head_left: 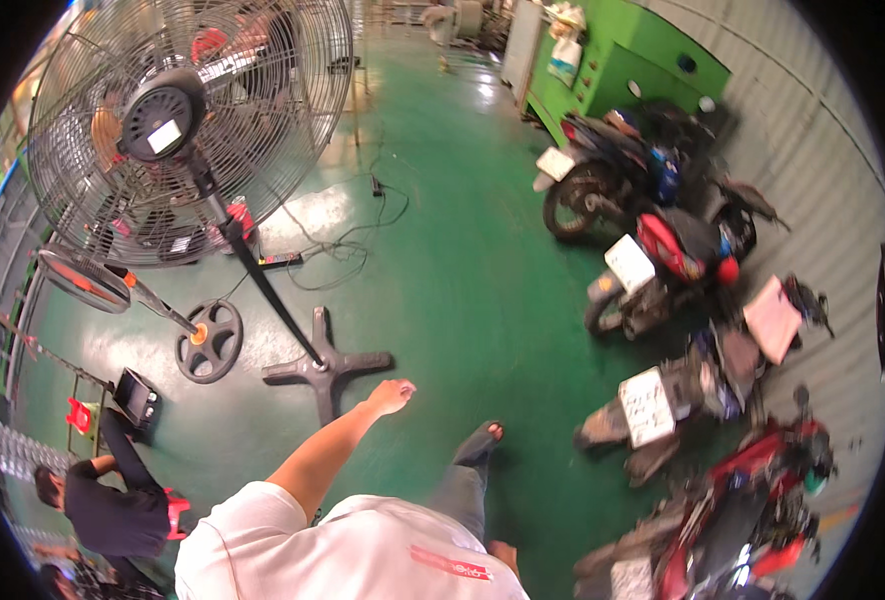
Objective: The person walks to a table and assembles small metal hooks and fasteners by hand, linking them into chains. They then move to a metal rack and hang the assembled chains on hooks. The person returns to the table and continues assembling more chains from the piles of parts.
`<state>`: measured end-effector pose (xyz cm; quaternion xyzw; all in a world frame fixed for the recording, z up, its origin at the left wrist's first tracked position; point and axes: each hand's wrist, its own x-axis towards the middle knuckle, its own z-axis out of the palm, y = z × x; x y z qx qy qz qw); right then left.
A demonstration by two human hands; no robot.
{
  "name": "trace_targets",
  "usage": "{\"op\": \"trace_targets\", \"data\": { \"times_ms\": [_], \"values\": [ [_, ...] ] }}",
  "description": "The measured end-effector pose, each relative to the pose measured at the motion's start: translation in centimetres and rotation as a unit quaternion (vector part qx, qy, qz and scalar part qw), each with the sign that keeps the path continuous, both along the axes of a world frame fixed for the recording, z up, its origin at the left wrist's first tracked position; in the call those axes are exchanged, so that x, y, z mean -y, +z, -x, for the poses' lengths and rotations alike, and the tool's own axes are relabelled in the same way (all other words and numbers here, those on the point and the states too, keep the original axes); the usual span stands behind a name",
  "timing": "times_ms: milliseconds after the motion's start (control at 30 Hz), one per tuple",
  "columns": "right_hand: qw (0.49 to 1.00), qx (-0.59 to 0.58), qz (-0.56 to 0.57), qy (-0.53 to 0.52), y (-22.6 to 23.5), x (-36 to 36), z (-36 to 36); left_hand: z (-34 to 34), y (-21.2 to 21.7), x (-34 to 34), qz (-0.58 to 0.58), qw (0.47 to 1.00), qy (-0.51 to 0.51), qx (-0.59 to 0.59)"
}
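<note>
My left hand (393,397) is stretched out ahead of me at the end of a bare forearm. Its fingers curl loosely inward, and nothing shows in them. Nearest to it is the dark cross-shaped base (325,368) of a large standing fan (163,115), which lies beyond the hand and to its left. At the right edge of my white shirt (363,550) is a small skin-toned patch (504,553), perhaps part of my right hand; no fingers can be made out there. One sandalled foot (488,435) is forward on the green floor.
Several parked motorbikes (653,265) line the right side by a corrugated wall (813,130). A green machine (613,60) stands at the far right. Cables (338,250) lie beyond the fan base. A smaller fan (83,280) and a seated person (113,505) are at left.
</note>
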<state>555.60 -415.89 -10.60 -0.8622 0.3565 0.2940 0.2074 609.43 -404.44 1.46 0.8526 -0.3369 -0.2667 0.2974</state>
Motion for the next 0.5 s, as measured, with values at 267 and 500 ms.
{"op": "trace_targets", "data": {
  "times_ms": [267, 500],
  "values": [
    [0.484, 0.251, -0.457, -0.703, -1.5, 40.2, -28.0, -9.0, -8.2, 9.2, -0.266, 0.953, 0.034, -0.139],
    [0.607, 0.346, -0.471, -0.539, 11.0, 60.8, -70.3, -18.2, -12.7, 9.8, -0.410, 0.826, 0.227, -0.314]
  ]
}}
